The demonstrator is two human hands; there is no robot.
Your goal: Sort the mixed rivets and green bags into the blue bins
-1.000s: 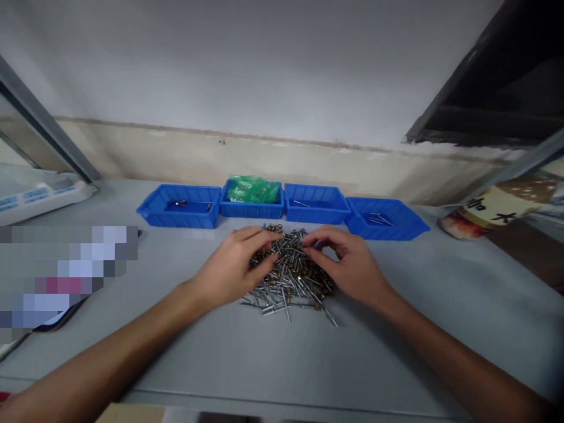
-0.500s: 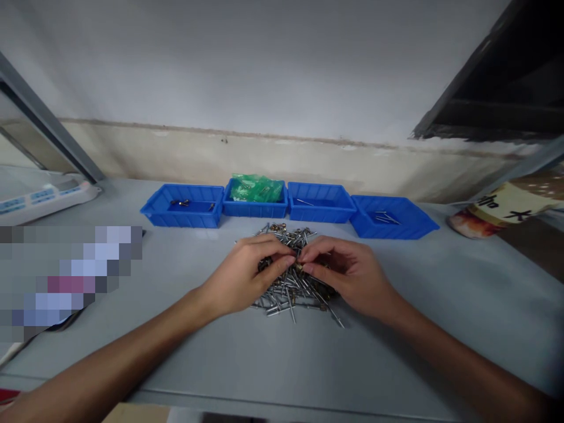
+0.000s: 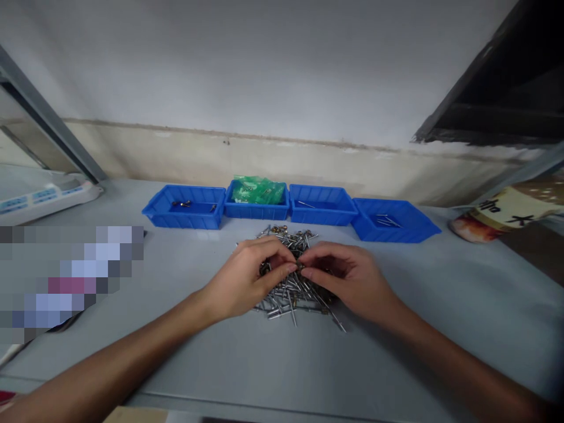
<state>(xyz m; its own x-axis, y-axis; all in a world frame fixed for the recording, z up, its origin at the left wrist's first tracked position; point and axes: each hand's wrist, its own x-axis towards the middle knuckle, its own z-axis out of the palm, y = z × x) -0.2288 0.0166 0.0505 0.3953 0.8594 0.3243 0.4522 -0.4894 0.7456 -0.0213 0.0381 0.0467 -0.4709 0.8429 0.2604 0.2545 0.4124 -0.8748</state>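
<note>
A heap of thin metal pins or rivets (image 3: 288, 296), some with brassy heads, lies mid-table. Over its left side, my left hand (image 3: 249, 273) pinches thumb and forefinger together. My right hand (image 3: 348, 273) pinches from the right, its fingertips nearly touching the left ones. Between them is a small brassy piece (image 3: 299, 265), mostly hidden by the fingers. Behind the heap stand a blue bin with a few small fittings (image 3: 187, 223), a blue bin holding a green plastic bag (image 3: 258, 191), a blue bin with a thin pin (image 3: 324, 214) and a blue bin with several pins (image 3: 396, 232).
On the grey table (image 3: 211, 364), a white power strip (image 3: 48, 197) lies at the back left, with a pixelated flat object (image 3: 79, 276) nearer me. A paper cup-like container (image 3: 493, 214) stands at the right. The wall (image 3: 264, 76) rises behind the bins.
The whole view has shifted slightly. Both hands stay together over the heap, and the fingertips have closed a little more around the small brassy piece.
</note>
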